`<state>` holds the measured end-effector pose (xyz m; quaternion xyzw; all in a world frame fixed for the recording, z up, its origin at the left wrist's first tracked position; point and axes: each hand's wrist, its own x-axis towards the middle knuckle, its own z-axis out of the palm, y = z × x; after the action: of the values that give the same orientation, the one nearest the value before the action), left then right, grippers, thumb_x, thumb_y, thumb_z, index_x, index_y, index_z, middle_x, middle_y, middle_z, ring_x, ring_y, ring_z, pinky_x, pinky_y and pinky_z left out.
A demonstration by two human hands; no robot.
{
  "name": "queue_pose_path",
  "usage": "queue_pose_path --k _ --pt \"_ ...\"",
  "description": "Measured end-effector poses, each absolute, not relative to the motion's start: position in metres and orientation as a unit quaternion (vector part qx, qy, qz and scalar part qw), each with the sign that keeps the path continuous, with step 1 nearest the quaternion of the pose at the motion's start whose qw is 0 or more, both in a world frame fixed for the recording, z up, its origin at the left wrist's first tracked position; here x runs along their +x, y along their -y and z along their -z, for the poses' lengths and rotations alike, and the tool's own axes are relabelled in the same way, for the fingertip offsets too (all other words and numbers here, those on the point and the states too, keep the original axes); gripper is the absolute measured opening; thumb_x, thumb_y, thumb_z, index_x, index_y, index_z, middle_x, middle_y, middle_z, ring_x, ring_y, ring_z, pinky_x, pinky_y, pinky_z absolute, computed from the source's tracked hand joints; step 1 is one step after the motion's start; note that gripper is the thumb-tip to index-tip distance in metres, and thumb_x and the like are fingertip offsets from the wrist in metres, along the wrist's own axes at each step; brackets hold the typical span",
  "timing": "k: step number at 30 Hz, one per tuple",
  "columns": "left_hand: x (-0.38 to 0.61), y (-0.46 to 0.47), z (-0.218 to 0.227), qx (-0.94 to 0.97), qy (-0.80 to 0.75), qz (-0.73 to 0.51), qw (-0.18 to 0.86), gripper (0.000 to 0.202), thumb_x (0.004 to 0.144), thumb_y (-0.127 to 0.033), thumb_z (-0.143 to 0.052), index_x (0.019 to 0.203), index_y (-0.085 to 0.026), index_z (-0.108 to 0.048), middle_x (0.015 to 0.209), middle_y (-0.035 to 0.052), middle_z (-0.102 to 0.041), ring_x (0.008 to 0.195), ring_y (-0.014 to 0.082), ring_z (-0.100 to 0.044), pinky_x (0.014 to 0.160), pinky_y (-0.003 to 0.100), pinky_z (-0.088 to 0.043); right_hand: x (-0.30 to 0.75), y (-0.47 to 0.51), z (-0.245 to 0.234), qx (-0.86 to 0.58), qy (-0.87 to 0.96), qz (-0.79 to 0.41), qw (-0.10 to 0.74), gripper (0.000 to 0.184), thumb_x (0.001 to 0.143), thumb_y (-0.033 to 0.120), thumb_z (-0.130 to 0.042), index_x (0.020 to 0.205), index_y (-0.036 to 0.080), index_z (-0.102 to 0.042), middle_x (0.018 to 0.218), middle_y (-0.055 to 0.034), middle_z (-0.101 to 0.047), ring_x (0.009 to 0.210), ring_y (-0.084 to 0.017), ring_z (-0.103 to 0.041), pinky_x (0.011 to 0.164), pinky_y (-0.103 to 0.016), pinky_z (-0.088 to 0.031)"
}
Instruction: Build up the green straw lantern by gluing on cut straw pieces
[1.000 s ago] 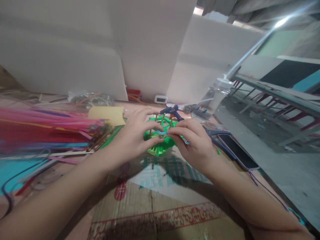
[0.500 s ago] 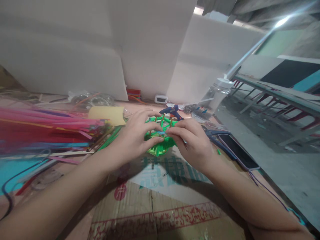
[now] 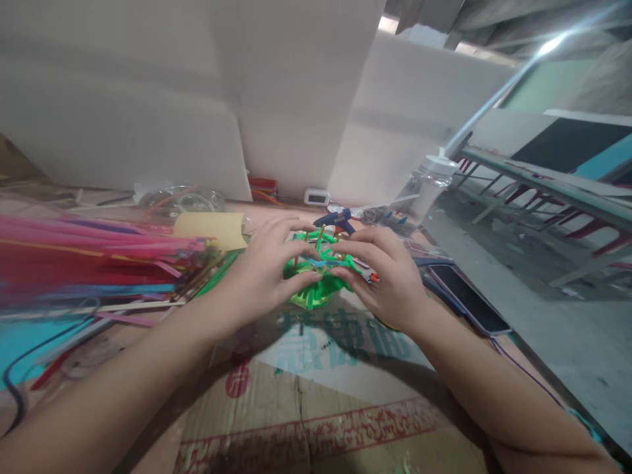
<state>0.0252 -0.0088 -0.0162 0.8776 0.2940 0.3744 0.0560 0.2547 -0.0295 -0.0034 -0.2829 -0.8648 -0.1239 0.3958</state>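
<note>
A small green basket woven of paper strips round upright wooden sticks stands on flattened cardboard. My left hand wraps its fingers round the basket's left side. My right hand closes on the right side, thumb and fingers pinching a blue strip that runs across the sticks. Both hands meet over the basket, so its middle is partly hidden.
A sheaf of pink, red and purple paper strips lies at the left beside a yellow roll. A blue glue gun stands behind the basket. A phone lies at the right, a clear bottle beyond it. White boards rise behind.
My right hand has shifted a little right and up, drawing the blue strip out longer across the sticks. The left hand has stayed on the basket.
</note>
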Motion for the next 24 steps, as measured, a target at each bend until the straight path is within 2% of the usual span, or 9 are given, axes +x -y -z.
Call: queue_pose_path --k 8,13,17,20,24 --pt "0.026 0.008 0.019 0.878 -0.292 -0.376 0.043 0.015 0.094 -0.035 -0.067 0.1 -0.021 -0.065 0.135 0.01 -0.058 0.131 0.0271 -0.05 0.112 0.051 -0.04 0.262 0.027 0.0 -0.292 0.889 0.117 0.334 0.026 0.094 0.031 -0.066 0.118 0.023 -0.062 0.108 -0.0101 -0.063 0.102 -0.026 -0.06 0.088 -0.044 -0.051" --pt "0.027 0.008 0.019 0.879 -0.297 -0.372 0.041 0.015 0.093 -0.033 -0.068 0.102 -0.02 -0.066 0.135 0.0111 -0.058 0.131 0.0279 -0.05 0.112 0.052 -0.039 0.257 0.023 0.008 -0.278 0.883 0.139 0.352 0.011 0.095 0.019 -0.061 0.105 0.022 -0.066 0.101 -0.0089 -0.063 0.094 -0.023 -0.06 0.082 -0.04 -0.052" --pt "0.026 0.009 0.019 0.877 -0.303 -0.371 0.041 0.015 0.093 -0.033 -0.068 0.101 -0.02 -0.067 0.136 0.0123 -0.058 0.132 0.0299 -0.05 0.112 0.056 -0.039 0.255 0.022 0.009 -0.283 0.872 0.144 0.372 0.011 0.097 0.015 -0.058 0.097 0.022 -0.066 0.097 -0.0075 -0.064 0.09 -0.021 -0.06 0.08 -0.039 -0.052" --pt "0.026 0.009 0.019 0.877 -0.301 -0.373 0.043 0.014 0.094 -0.034 -0.067 0.101 -0.021 -0.067 0.136 0.0114 -0.059 0.132 0.0286 -0.05 0.112 0.054 -0.039 0.255 0.023 0.008 -0.283 0.874 0.127 0.373 0.008 0.096 0.019 -0.061 0.102 0.023 -0.066 0.1 -0.0077 -0.066 0.095 -0.022 -0.062 0.085 -0.041 -0.052" --pt "0.027 0.009 0.019 0.877 -0.295 -0.376 0.051 0.015 0.095 -0.034 -0.066 0.099 -0.019 -0.067 0.135 0.0119 -0.059 0.131 0.027 -0.051 0.112 0.05 -0.04 0.255 0.025 0.008 -0.301 0.884 0.126 0.336 0.023 0.094 0.028 -0.067 0.116 0.02 -0.066 0.117 -0.0141 -0.063 0.109 -0.027 -0.06 0.091 -0.047 -0.052"
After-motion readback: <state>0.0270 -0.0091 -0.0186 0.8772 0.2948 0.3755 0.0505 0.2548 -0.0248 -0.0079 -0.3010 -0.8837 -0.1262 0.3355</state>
